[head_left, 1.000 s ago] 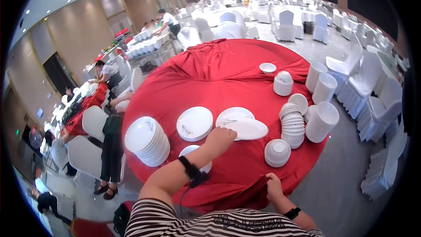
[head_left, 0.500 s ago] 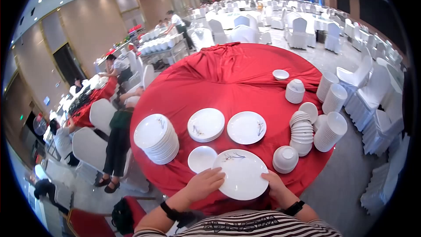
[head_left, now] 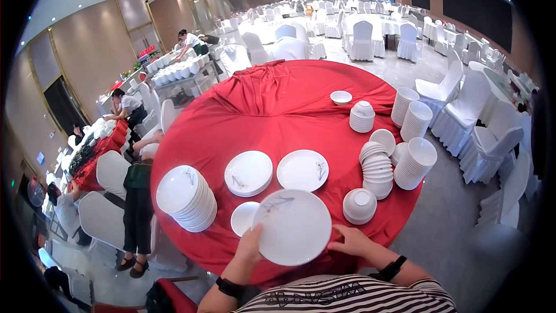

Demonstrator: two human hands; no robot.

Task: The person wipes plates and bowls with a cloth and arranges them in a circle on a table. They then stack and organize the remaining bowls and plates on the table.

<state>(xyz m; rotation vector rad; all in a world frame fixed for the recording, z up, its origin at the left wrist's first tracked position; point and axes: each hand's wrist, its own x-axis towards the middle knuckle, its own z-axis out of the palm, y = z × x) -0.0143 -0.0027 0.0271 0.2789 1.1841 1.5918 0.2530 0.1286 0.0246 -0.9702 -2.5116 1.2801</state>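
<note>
A white plate (head_left: 295,229) with a small floral print is held up over the near side of the red-covered table. My left hand (head_left: 249,248) grips its left rim. At its right rim is my right hand (head_left: 353,241), fingers against the edge. Behind the plate, a small white dish (head_left: 242,218) is partly hidden. Beyond it lie a short stack of printed plates (head_left: 249,173) and another printed plate (head_left: 302,170). A tall plate stack (head_left: 186,197) stands at the left.
On the table's right are an upside-down bowl stack (head_left: 359,206), a leaning row of bowls (head_left: 376,171), tall bowl stacks (head_left: 416,164) and a single bowl (head_left: 341,97). The red tablecloth (head_left: 231,133) is bunched at the far edge. White-covered chairs (head_left: 104,217) and a seated person (head_left: 138,208) are at left.
The plate has been raised and tilted, and my left hand has shifted from its top surface to the left rim. The view has turned slightly right.
</note>
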